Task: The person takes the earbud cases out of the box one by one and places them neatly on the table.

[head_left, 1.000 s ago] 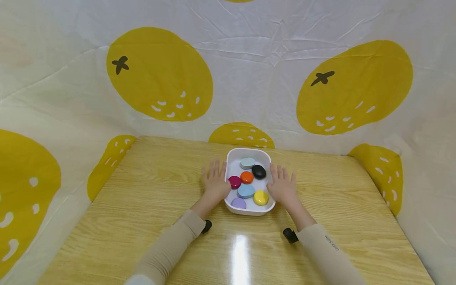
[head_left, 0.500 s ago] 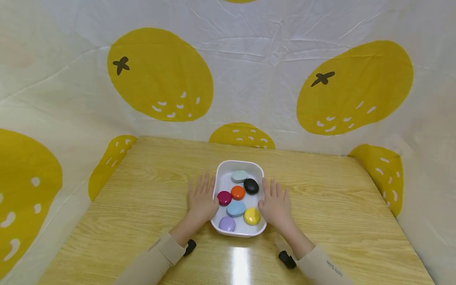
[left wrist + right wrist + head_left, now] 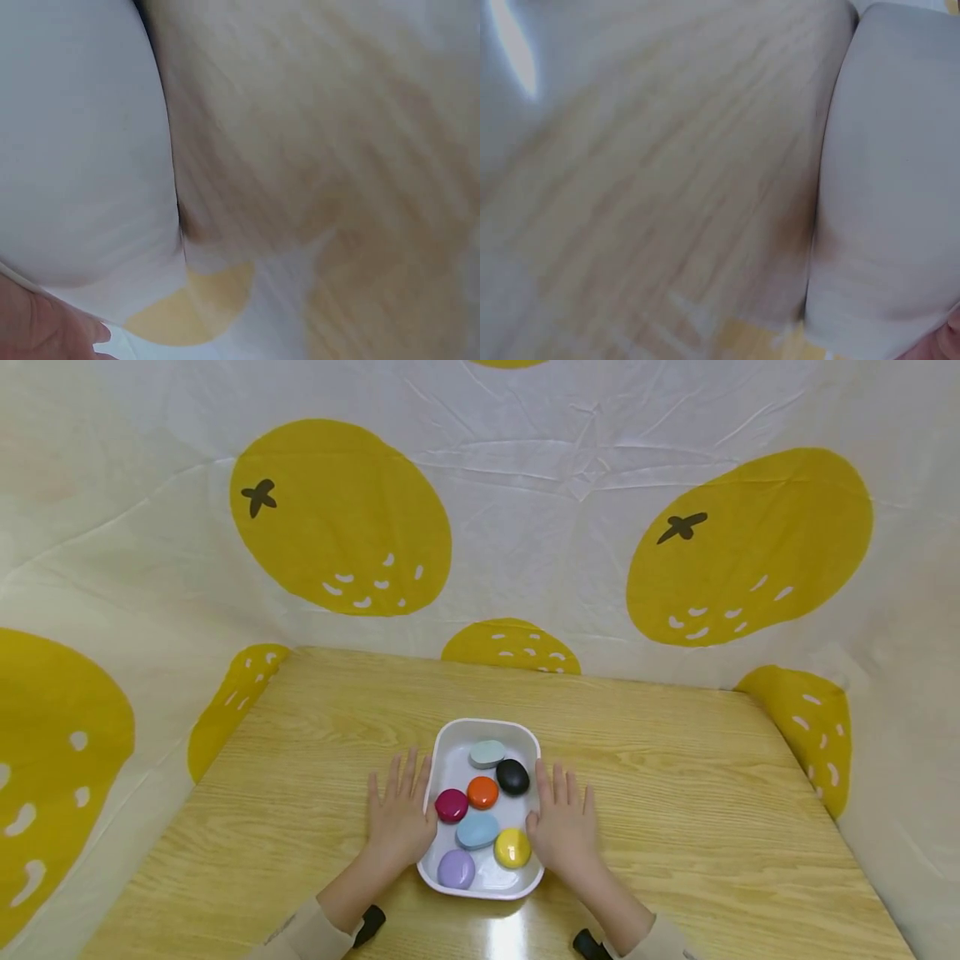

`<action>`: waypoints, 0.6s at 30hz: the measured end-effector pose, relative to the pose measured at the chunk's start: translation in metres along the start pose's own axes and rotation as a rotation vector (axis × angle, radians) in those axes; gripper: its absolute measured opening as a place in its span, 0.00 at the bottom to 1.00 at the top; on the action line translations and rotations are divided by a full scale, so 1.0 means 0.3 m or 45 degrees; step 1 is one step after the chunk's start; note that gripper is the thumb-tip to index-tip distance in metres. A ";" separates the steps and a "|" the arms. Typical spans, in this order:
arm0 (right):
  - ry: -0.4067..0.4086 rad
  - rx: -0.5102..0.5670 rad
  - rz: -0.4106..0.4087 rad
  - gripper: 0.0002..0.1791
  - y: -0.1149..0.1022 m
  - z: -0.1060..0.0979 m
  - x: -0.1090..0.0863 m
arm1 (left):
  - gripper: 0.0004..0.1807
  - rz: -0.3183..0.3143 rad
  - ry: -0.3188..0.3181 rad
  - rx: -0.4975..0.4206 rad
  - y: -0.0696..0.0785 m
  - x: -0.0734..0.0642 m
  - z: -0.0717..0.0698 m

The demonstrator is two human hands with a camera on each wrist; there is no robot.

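A white rounded container (image 3: 484,724) stands on the wooden table, holding several smooth, pebble-shaped pieces. Among them are a black piece (image 3: 513,777), an orange piece (image 3: 482,792), a dark pink piece (image 3: 452,806), a yellow piece (image 3: 512,847) and a lilac piece (image 3: 456,869). My left hand (image 3: 401,818) lies along the container's left side, its fingers straight and spread and the thumb at the rim. Against the right side, my right hand (image 3: 564,827) presses the same way. In both wrist views the container's white wall (image 3: 82,150) is close up, with little of either hand showing.
Pale blue (image 3: 477,831) and pale grey-green (image 3: 487,754) pieces also lie in the container. The wooden table (image 3: 675,777) reaches back to a white cloth (image 3: 525,527) printed with yellow fruit. Black wrist cameras (image 3: 370,927) sit under both forearms.
The container has slid toward me and a little to the left, with both hands staying at its sides. The pieces inside keep about the same arrangement.
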State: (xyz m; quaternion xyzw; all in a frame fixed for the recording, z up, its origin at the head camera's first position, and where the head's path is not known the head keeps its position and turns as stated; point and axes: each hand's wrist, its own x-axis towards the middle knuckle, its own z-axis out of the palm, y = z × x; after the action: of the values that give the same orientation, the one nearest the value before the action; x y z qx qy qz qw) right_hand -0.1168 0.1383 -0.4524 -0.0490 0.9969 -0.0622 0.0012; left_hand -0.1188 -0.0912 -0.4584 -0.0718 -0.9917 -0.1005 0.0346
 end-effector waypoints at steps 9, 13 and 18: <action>0.019 0.051 -0.011 0.37 -0.027 0.006 -0.033 | 0.33 0.003 0.013 -0.002 -0.015 -0.039 -0.009; 0.022 0.063 -0.007 0.38 -0.029 0.006 -0.033 | 0.33 0.008 0.023 0.009 -0.017 -0.039 -0.005; 0.073 0.105 -0.033 0.38 -0.022 0.007 -0.028 | 0.34 0.008 0.026 0.012 -0.020 -0.039 -0.001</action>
State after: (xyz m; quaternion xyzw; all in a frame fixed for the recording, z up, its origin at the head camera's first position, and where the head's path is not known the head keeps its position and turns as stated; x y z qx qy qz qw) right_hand -0.1077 0.1323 -0.4537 -0.0599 0.9924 -0.1045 -0.0263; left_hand -0.1082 -0.0987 -0.4603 -0.0737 -0.9916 -0.0966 0.0454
